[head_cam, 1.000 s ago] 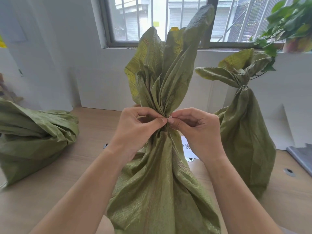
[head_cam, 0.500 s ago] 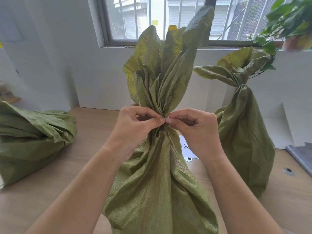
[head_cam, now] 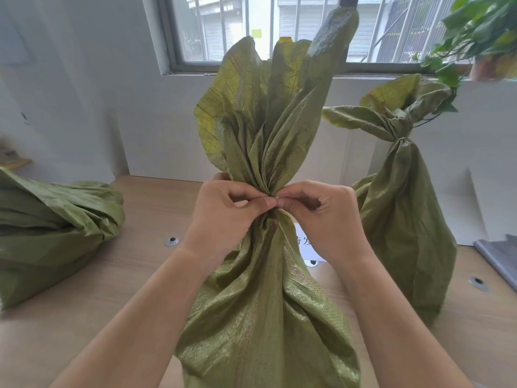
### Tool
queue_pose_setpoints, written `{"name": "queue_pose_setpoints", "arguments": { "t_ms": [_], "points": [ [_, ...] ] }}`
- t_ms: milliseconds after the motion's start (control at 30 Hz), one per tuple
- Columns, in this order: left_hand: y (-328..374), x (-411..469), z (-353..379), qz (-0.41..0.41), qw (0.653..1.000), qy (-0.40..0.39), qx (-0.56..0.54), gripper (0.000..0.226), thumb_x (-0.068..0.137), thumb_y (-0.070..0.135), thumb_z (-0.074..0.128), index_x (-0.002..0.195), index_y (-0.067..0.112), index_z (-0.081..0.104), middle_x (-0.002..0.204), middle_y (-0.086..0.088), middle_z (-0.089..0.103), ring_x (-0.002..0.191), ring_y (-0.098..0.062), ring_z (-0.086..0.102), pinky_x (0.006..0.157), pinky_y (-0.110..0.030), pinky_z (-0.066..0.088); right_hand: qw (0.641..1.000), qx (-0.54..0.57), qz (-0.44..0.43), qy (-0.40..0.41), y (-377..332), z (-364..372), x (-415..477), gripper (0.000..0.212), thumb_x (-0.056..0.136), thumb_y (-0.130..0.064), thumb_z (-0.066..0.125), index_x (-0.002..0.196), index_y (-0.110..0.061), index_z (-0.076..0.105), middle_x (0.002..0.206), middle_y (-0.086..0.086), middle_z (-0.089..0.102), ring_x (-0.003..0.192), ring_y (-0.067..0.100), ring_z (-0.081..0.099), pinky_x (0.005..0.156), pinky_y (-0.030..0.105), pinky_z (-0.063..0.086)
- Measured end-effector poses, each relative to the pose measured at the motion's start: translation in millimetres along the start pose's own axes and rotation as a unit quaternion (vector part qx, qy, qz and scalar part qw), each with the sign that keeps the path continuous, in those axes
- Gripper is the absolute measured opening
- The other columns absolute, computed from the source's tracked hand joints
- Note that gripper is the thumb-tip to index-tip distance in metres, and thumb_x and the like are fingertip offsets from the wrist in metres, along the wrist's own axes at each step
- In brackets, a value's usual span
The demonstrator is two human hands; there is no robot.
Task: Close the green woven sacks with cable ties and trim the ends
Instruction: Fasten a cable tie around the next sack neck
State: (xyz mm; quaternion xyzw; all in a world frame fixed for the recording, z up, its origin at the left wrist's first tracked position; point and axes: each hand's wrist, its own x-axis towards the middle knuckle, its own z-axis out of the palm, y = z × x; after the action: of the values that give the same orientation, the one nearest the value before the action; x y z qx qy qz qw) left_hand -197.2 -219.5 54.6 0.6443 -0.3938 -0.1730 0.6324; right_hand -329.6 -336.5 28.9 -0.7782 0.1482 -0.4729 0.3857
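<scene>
A green woven sack (head_cam: 263, 312) stands upright in the middle of the wooden table (head_cam: 84, 317), its mouth gathered into a narrow neck. My left hand (head_cam: 226, 217) and my right hand (head_cam: 321, 217) meet at that neck, thumbs and forefingers pinching a small pale cable tie (head_cam: 277, 196) at its front. Most of the tie is hidden by my fingers and the folds. The loose top of the sack fans upward above my hands.
A second green sack (head_cam: 405, 225), its neck tied, stands at the right. A third sack (head_cam: 50, 233) lies slumped at the left. A barred window (head_cam: 251, 29) and a leafy plant (head_cam: 475, 32) are behind. Metal grommets (head_cam: 171, 241) dot the table.
Both hands stay pinched at the sack's neck with only slight finger shifts. The view has drifted a little.
</scene>
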Motion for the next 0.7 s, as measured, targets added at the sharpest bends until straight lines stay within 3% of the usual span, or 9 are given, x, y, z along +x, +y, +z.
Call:
{"name": "queue_pose_setpoints", "arguments": {
  "t_ms": [167,233,300,367,500,700],
  "points": [
    [-8.4,3.4,0.4,0.046,0.998,0.003,0.041,0.006,0.079,0.016,0.09,0.08,0.019,0.086,0.099,-0.007,0.076,0.094,-0.011,0.074,0.093,-0.033,0.061,0.991,0.109,0.066,-0.042,4.9,0.2,0.7,0.025,0.092,0.006,0.073,0.095,-0.018,0.079,0.09,-0.002,0.081,0.09,0.017,0.078,0.089,0.034,0.063],
    [-9.3,3.4,2.4,0.079,0.994,0.012,0.07,0.011,0.078,0.017,0.091,0.077,0.026,0.085,0.108,-0.001,0.067,0.095,0.003,0.068,0.085,-0.014,0.057,0.985,0.148,0.087,-0.034,6.8,2.2,0.8,0.02,0.092,0.005,0.072,0.093,-0.014,0.078,0.088,0.001,0.079,0.088,0.019,0.077,0.088,0.034,0.063],
    [-11.8,3.6,5.2,0.108,0.99,0.025,0.092,0.019,0.078,0.015,0.091,0.076,0.032,0.081,0.113,0.001,0.058,0.096,0.011,0.063,0.079,-0.004,0.051,0.976,0.186,0.112,-0.021,8.9,4.9,-0.2,0.015,0.092,0.005,0.072,0.091,-0.009,0.078,0.086,0.006,0.078,0.086,0.02,0.075,0.089,0.036,0.062],
    [-17.6,4.8,5.7,0.129,0.986,0.034,0.095,0.023,0.079,0.016,0.09,0.077,0.036,0.08,0.114,0.0,0.057,0.098,0.009,0.063,0.08,-0.008,0.055,0.964,0.225,0.143,0.007,10.0,8.8,-2.5,0.013,0.089,0.004,0.076,0.09,-0.009,0.079,0.087,0.009,0.078,0.086,0.022,0.074,0.089,0.038,0.062],
    [-27.8,6.2,1.9,0.151,0.984,0.041,0.081,0.029,0.079,0.014,0.091,0.082,0.041,0.081,0.116,0.0,0.058,0.104,-0.008,0.069,0.084,-0.031,0.065,0.949,0.253,0.182,0.039,9.3,13.7,-5.9,0.01,0.083,-0.001,0.082,0.092,-0.005,0.081,0.088,0.013,0.079,0.084,0.023,0.076,0.084,0.033,0.063],
    [-31.0,4.7,0.8,0.166,0.982,0.019,0.092,0.028,0.078,0.009,0.091,0.092,0.032,0.084,0.127,-0.003,0.052,0.113,-0.014,0.068,0.09,-0.033,0.063,0.95,0.235,0.206,0.014,6.1,10.9,-6.3,0.005,0.088,-0.002,0.079,0.093,-0.002,0.079,0.091,0.018,0.078,0.087,0.027,0.074,0.094,0.046,0.062]
  ]
}}
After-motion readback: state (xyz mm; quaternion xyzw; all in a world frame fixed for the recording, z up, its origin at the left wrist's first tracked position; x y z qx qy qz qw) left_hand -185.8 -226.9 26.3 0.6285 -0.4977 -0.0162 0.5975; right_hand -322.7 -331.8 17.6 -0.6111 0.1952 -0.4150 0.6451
